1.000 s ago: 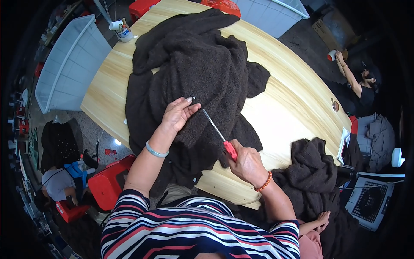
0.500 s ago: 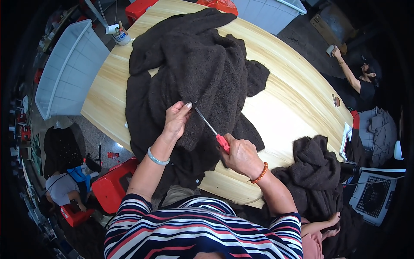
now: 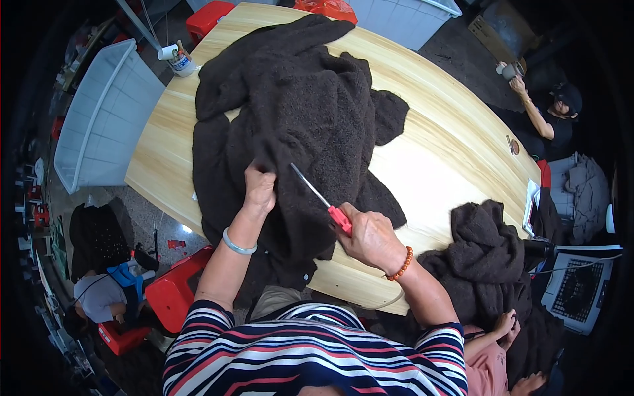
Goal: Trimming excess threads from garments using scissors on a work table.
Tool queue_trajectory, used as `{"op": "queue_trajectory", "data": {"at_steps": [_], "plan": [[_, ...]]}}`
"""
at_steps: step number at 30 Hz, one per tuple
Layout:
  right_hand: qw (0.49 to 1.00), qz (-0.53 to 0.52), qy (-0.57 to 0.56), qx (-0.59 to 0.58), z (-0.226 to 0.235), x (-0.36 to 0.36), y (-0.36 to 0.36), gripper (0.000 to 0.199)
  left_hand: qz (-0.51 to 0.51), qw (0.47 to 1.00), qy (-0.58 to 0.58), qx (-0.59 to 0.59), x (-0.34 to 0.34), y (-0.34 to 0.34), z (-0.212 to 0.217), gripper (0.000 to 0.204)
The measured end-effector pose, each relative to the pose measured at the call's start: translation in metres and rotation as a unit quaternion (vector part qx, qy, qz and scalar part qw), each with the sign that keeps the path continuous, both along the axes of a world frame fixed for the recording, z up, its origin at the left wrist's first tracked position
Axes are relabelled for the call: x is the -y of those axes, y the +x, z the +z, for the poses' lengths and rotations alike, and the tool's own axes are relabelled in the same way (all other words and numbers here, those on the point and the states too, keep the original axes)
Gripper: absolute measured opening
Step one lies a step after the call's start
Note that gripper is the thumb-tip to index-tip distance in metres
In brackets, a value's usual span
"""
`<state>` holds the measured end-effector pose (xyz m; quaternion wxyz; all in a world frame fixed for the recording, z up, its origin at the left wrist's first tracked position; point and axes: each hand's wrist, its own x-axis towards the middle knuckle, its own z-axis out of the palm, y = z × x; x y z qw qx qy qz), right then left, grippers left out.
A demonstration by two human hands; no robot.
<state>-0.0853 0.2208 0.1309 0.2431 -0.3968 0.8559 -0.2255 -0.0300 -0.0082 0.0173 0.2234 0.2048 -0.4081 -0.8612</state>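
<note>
A dark brown, fuzzy knit garment (image 3: 310, 105) lies spread and rumpled across the wooden table, its near part hanging over the edge toward me. My left hand (image 3: 260, 191) is closed on a fold of its cloth. In my right hand (image 3: 373, 241) is a red-handled tool (image 3: 339, 219) with a thin metal shaft; its kind is not plain. The shaft's tip is over the cloth, a little right of my left fingers. A small shiny button-like dot (image 3: 306, 278) shows low on the garment.
More dark knit cloth (image 3: 485, 257) is heaped at the table's right end. A tool cup (image 3: 182, 65) stands at the far left corner of the table (image 3: 456, 125). White bins (image 3: 99, 112) and red stools (image 3: 175, 290) surround it. Other people sit nearby; one person's hands (image 3: 506, 327) are at lower right.
My left hand has moved slightly down and left, bunching the cloth. The tool's tip, earlier at a small shiny spot by my fingers, now sits apart from them.
</note>
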Motion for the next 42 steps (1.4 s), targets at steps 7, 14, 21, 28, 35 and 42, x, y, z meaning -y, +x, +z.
{"op": "queue_trajectory", "data": {"at_steps": [7,14,21,28,35,42], "plan": [[0.998,-0.063,-0.024,-0.004,0.023,-0.027,-0.001,0.024,-0.114,0.938,-0.328,0.007,-0.016,0.003,0.058,0.021],[0.997,-0.083,0.003,-0.007,0.012,-0.045,0.009,0.018,-0.170,0.975,-0.131,0.059,-0.015,0.006,0.042,0.004],[0.998,-0.050,0.030,-0.002,0.008,-0.041,0.021,0.019,-0.152,0.985,-0.056,0.058,-0.035,0.006,0.030,0.006],[0.998,-0.052,0.029,0.009,0.009,-0.046,0.022,0.020,-0.138,0.987,-0.073,0.043,-0.030,0.007,0.026,0.008],[0.999,-0.022,0.027,0.009,0.007,-0.047,0.022,0.022,-0.145,0.985,-0.083,0.038,-0.038,0.009,0.026,0.009],[0.999,-0.028,0.015,0.003,0.010,-0.049,0.022,0.020,-0.154,0.984,-0.081,0.030,-0.039,0.010,0.023,0.007]]}}
